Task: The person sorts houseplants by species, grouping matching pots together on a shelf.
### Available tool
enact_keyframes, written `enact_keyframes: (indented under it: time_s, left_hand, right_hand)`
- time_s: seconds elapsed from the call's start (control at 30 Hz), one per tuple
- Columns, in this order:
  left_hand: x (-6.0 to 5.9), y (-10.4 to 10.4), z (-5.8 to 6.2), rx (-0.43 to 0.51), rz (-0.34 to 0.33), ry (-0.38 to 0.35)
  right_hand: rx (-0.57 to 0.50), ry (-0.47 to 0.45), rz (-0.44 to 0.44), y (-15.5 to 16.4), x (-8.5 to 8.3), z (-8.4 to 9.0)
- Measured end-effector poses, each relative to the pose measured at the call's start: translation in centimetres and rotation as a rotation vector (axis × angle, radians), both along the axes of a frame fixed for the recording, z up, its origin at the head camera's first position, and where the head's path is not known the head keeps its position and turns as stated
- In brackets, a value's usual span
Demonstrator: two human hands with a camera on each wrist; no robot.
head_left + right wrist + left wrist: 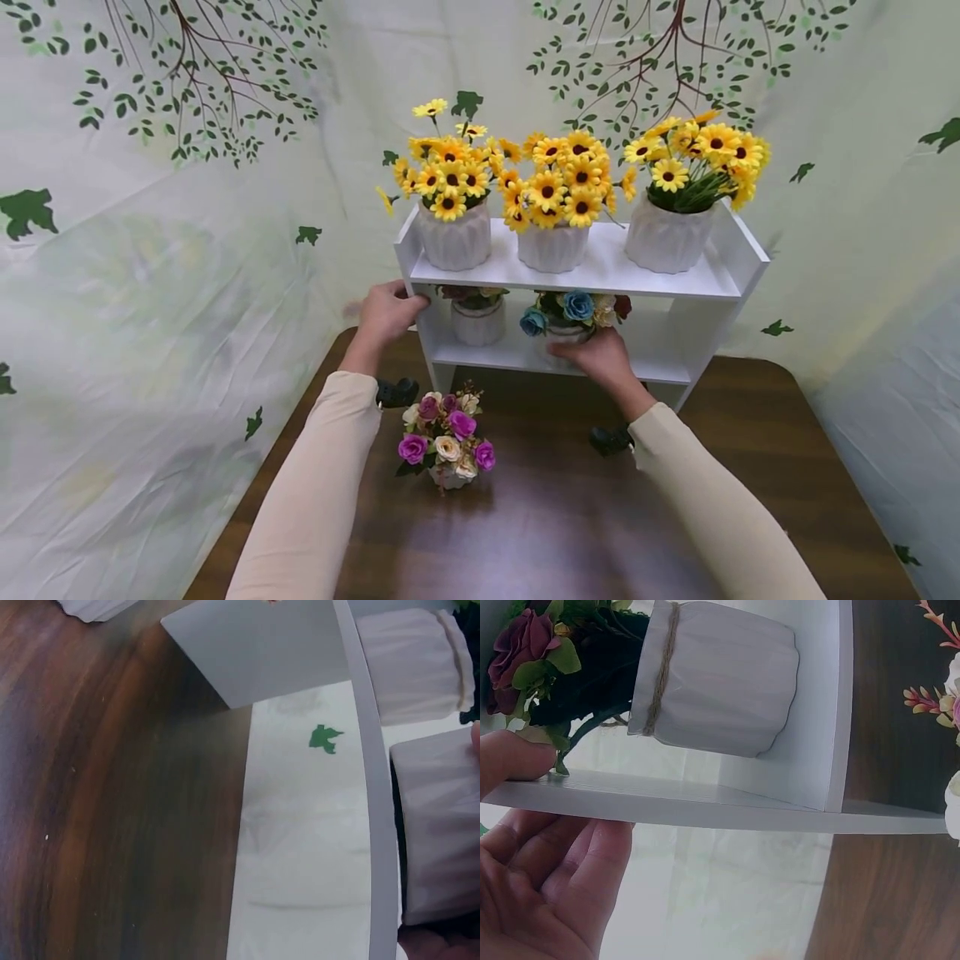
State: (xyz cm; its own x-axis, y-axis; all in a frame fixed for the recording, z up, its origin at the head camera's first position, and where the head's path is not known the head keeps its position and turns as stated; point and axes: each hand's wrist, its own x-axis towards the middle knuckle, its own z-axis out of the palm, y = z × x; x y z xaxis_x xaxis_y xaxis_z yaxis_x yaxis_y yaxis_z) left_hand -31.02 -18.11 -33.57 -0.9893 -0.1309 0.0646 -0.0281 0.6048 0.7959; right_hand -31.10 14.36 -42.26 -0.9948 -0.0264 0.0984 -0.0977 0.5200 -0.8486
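Observation:
At the left side panel of a white two-tier shelf point(611, 254), my left hand point(390, 315) pinches the board, thumb inside and fingers outside. My right hand point(600, 358) grips a white pot point(442, 825) with blue, cream and dark red roses point(576, 308) over the lower tier. Left of it on that tier is another white pot point(478, 323), tied with twine point(662, 671) and holding dark red roses point(526, 649). On the table in front of the shelf sits a small pot with magenta and cream roses point(448, 442).
Three white pots of yellow daisy-like flowers point(453, 237), point(553, 248), point(667, 237) line the top tier. The shelf stands on a dark brown wooden table point(540, 517). Behind hangs a pale cloth point(390, 67) printed with branches and leaves.

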Motion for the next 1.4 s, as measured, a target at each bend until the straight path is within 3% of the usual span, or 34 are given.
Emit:
enact_keyframes:
  time_s: [0.3, 0.53, 1.13, 1.3, 1.4]
  left_hand:
    - [-0.1, 0.2, 0.0, 0.010, 0.001, -0.007]
    - [-0.2, 0.1, 0.0, -0.010, 0.002, 0.004]
    - [-0.3, 0.2, 0.0, 0.027, -0.017, -0.026]
    - [-0.3, 0.2, 0.0, 0.034, -0.018, -0.037]
    - [-0.3, 0.0, 0.0, 0.030, -0.014, -0.038]
  right_hand:
    - [-0.012, -0.045, 0.010, -1.0, -1.9, -0.5]
    - [-0.097, -0.088, 0.032, -1.6, -2.7, -0.6]
    - [-0.130, -0.110, 0.055, -1.7, -2.5, -0.8]
    - [-0.222, 0.027, 0.029, -2.4, -1.5, -0.7]
    - [-0.243, 0.199, -0.128, -3.1, 0.1, -1.4]
